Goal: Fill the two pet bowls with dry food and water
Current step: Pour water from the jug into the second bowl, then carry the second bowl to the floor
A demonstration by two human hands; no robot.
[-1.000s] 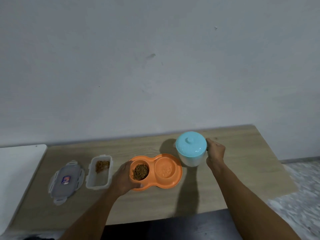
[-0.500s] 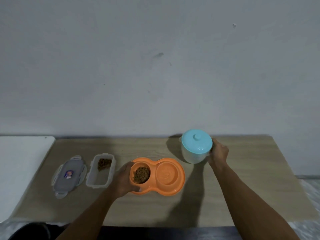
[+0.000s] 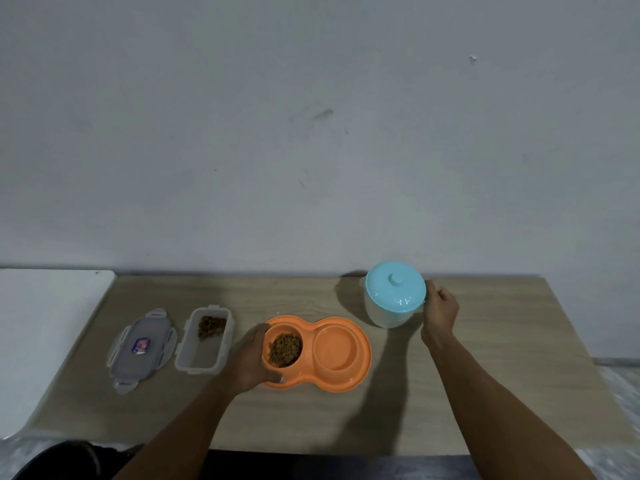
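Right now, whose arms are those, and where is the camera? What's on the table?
The camera sits on a person's head and looks down, so those are their own arms. On the wooden table lies an orange double bowl. Its left bowl holds dry food; the right one looks empty. The left hand grips its edge. The right hand holds a white jug with a blue lid. Farther left are a clear box with a little food and its snap lid.

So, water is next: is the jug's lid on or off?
On: the blue lid sits on the white jug, knob up. Right hand grips the jug, left hand the orange bowl.
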